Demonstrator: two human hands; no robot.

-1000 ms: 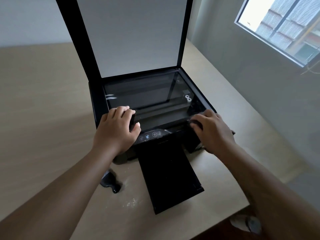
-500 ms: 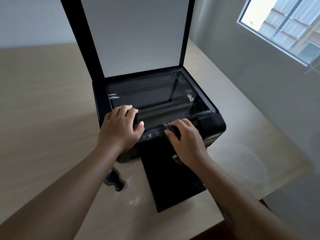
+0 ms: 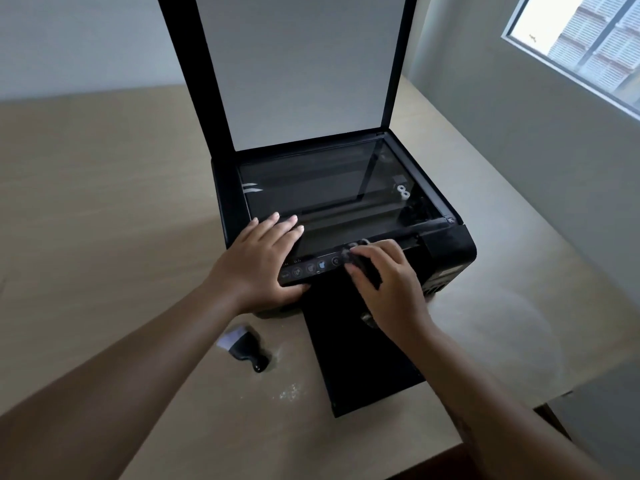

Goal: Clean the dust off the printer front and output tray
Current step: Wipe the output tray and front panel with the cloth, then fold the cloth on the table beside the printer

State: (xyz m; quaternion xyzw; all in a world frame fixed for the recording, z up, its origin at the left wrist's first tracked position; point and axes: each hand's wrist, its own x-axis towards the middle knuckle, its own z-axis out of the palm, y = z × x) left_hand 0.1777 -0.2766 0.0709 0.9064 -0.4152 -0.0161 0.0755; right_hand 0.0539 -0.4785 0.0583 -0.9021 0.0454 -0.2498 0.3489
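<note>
A pale tabletop [image 3: 104,202] in a grey-walled corner, with a window [image 3: 581,50] at upper right and a black printer [image 3: 450,251] near the front edge.

The printer's lid [image 3: 294,67] stands upright, baring the scanner glass [image 3: 329,188]. Its output tray [image 3: 363,358] juts toward the viewer, its end close to the tabletop's near edge. The left hand [image 3: 256,268] lies flat and released on the printer's front left corner, fingers on the glass rim. The right hand [image 3: 388,282] is clenched on a dark cloth [image 3: 363,265] pressed against the button strip [image 3: 311,268]. Broad bare tabletop lies left and right of the printer. A small black brush [image 3: 242,349] lies just left of the tray, white specks [image 3: 291,393] near it.
</note>
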